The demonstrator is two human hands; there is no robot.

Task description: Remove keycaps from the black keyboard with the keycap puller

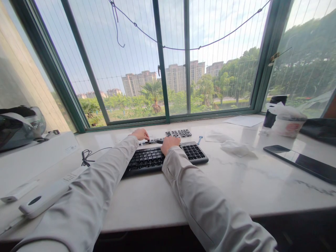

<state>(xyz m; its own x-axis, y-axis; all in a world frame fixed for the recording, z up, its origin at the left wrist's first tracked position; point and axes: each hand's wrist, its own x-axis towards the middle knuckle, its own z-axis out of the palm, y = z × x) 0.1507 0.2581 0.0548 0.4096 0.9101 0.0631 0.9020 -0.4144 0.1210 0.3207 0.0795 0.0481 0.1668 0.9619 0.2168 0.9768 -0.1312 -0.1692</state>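
Observation:
A black keyboard (147, 159) lies on the countertop under my forearms, its number pad (194, 151) showing to the right. My left hand (140, 134) reaches past its back edge, fingers curled down in a pinch beside a row of loose black keycaps (144, 142). What is between those fingertips is too small to make out. Above the keyboard, my right hand (170, 144) is closed round a slim black tool (159, 141) that points left toward the keycaps. More loose keycaps (178, 133) are laid out in rows behind the right hand.
A small blue tool (200, 139) and crumpled clear plastic (237, 148) lie right of the keyboard. Farther right are a phone-like black slab (299, 159), a bagged cup (288, 122) and a dark bottle (273, 112). A white power strip (49, 194) and black cable (86, 157) are left.

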